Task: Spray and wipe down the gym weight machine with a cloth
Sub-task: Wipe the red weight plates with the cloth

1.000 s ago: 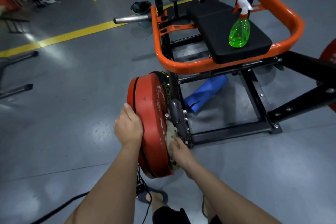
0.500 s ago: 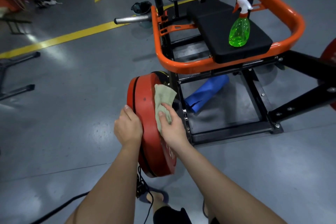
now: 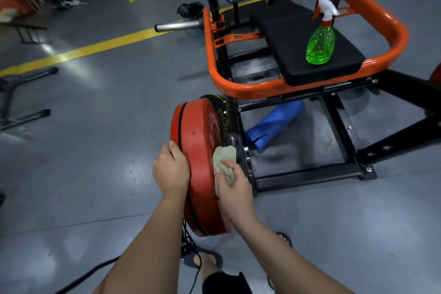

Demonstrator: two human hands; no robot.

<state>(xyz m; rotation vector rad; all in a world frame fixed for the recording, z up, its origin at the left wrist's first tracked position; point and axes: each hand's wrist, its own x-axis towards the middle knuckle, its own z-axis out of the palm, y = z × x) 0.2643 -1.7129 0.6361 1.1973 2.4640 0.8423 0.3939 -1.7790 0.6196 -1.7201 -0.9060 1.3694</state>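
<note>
Since half a second ago, your right hand [image 3: 235, 188] has slid lower on the red weight plate [image 3: 200, 150]. The cloth [image 3: 225, 161], spread upward then, is now bunched under your curled fingers against the plate's inner face. Your left hand [image 3: 170, 170] curls its fingers over the plate's outer rim, holding it. Just beyond, a blue roll [image 3: 274, 124] lies on the floor inside the black base frame [image 3: 310, 176]. Farther off, the green spray bottle [image 3: 319, 48] stands upright on the black seat pad [image 3: 293, 38], ringed by the orange frame [image 3: 250, 89].
</note>
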